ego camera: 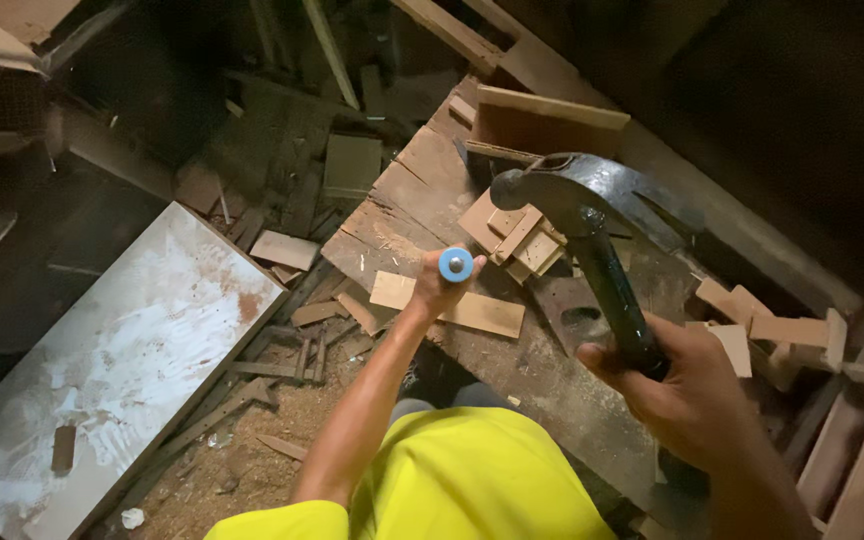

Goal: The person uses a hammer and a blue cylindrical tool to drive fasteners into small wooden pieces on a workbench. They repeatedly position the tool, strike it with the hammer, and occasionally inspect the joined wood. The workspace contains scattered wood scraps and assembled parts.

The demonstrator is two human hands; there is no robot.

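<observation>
Head view: right hand (697,395) raises hammer (577,225); left hand (439,285) grips blue-capped chisel (456,265) near bench edge (372,272).

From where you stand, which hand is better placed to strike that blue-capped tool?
Probably the right hand. It grips the black claw hammer by the handle, head raised above the blue-capped tool. The left hand is wrapped around that tool, holding it upright on the worn wooden bench.

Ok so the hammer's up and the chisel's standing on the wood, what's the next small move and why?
Probably a short, controlled tap of the hammer down onto the blue end of the chisel. The right hand holds the hammer raised with its head a little to the right of that blue cap, while the left hand grips the chisel upright over the worn wooden bench.
</observation>
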